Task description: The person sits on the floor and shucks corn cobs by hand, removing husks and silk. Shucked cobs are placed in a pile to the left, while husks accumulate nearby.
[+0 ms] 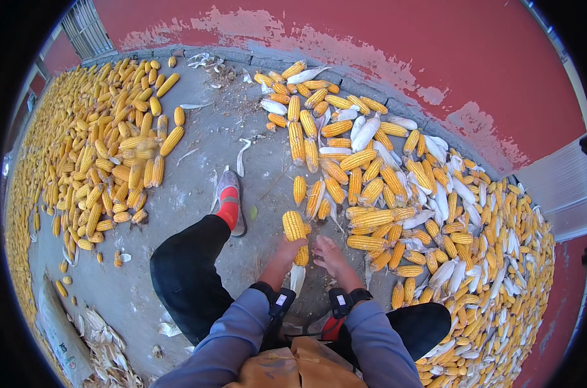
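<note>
My left hand (289, 248) is closed on a yellow corn cob (294, 226), held out in front of me. Other yellow kernels show just below and beside it, perhaps a second cob, with a strip of pale husk (297, 280) hanging under them. Just right of the cob, my right hand (328, 253) has its fingers apart and holds nothing that I can see. Several cobs lie on the ground past my hands, among them a short one (299, 190) and one with loose husk (315, 198).
A large heap of cobs mixed with white husks (463, 237) spreads on my right; husked cobs (94, 160) pile on the left. Dry husks (110, 347) and a printed sack (63, 334) lie lower left. A red wall (371, 29) stands beyond. My left foot (229, 203) rests between the heaps.
</note>
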Demonstrator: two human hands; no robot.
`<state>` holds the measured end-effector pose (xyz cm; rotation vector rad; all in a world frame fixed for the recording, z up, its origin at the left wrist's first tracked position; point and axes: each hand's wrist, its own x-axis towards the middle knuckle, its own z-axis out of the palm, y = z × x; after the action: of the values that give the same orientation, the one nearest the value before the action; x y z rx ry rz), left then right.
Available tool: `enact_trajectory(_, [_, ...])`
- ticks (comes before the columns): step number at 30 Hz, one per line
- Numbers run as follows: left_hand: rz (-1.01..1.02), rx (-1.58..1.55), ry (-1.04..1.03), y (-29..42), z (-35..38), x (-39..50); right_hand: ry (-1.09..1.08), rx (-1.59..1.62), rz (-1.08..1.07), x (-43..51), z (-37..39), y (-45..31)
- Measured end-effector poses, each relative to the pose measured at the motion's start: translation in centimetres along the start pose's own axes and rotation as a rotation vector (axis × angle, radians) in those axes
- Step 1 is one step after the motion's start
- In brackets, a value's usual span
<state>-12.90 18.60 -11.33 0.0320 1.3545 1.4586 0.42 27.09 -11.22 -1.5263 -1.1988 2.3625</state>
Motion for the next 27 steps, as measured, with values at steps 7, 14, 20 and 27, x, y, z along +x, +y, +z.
enact_trajectory(7, [-0.102,0.137,-0.335,-5.4,0.8,0.3,0.165,-0.091,0.048,1.8,-1.0,-0.6])
enact_trajectory(14, [-0.341,0.213,0.249,-11.9,-5.0,2.8,-0.038,0.284,-0.260,7.9,7.4,-13.6])
enact_trajectory(20, [-0.231,0.569,0.390,-15.6,-5.0,4.0,-0.025,-0.661,-0.491,13.5,13.2,-21.0])
enact_trajectory(27, [-0.221,0.538,0.374,-15.9,-4.3,3.0,0.209,-1.462,-0.451,19.6,8.5,-11.3])
